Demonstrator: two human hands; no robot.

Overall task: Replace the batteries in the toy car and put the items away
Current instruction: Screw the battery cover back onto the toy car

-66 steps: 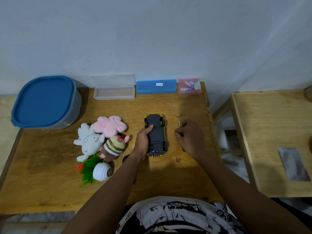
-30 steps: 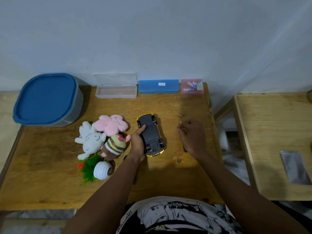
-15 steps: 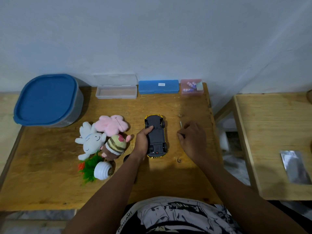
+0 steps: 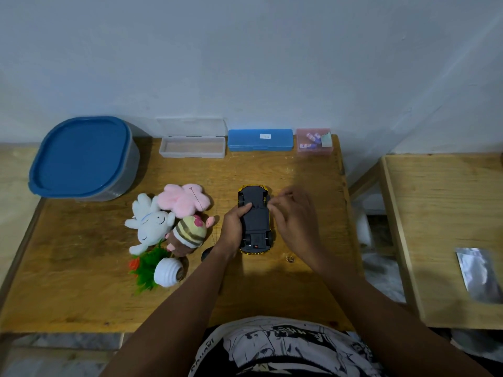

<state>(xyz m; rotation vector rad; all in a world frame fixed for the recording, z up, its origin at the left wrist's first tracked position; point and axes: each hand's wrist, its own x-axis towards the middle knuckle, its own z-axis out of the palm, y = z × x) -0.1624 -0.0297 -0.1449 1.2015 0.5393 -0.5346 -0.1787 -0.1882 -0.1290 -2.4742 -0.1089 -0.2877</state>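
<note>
The yellow toy car (image 4: 255, 223) lies upside down on the wooden table (image 4: 81, 295), black underside up. My left hand (image 4: 234, 227) grips its left side, thumb pressed on the underside. My right hand (image 4: 296, 221) is against the car's right front wheel, its fingertips pinching a thin small screwdriver (image 4: 283, 196) that is blurred and mostly hidden. A pink box (image 4: 314, 144) holding batteries stands at the back right of the table.
Along the back wall stand a blue case (image 4: 260, 140), an open clear box (image 4: 192, 148) and a blue-lidded container (image 4: 81, 159). Plush toys (image 4: 152, 224) lie left of the car. A side table (image 4: 441, 213) with a foil pouch (image 4: 479, 273) stands right.
My right hand has moved left from the table beside the car up to its right front wheel. The car, briefly turned, sits straight again in my left hand.
</note>
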